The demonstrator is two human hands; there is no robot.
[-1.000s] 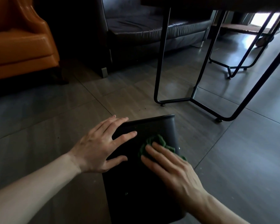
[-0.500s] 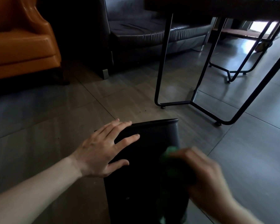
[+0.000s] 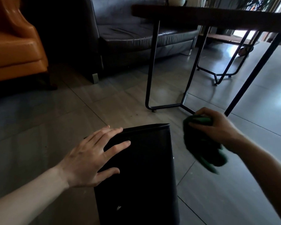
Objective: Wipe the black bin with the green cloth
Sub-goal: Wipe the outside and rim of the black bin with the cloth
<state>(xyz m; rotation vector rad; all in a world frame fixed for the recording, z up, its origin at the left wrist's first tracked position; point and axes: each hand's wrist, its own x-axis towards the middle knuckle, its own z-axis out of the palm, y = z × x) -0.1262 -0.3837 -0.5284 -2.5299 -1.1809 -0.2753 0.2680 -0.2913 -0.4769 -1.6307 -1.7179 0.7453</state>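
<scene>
On the floor, the left hand [image 3: 88, 161], fingers spread, presses the black bin [image 3: 141, 172]; beside it, right hand [image 3: 217, 127] fingers clamp the green cloth [image 3: 203, 150].

Tiled floor [image 3: 234, 184]. Orange chair [image 3: 15, 51] at far left. Dark sofa [image 3: 136, 36] behind. Table [image 3: 217, 18] with black metal legs [image 3: 152, 65] at right.

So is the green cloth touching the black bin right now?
Apart. The head view shows the green cloth bunched in the right hand, held off to the bin's right, with bare floor showing between it and the black bin.
</scene>
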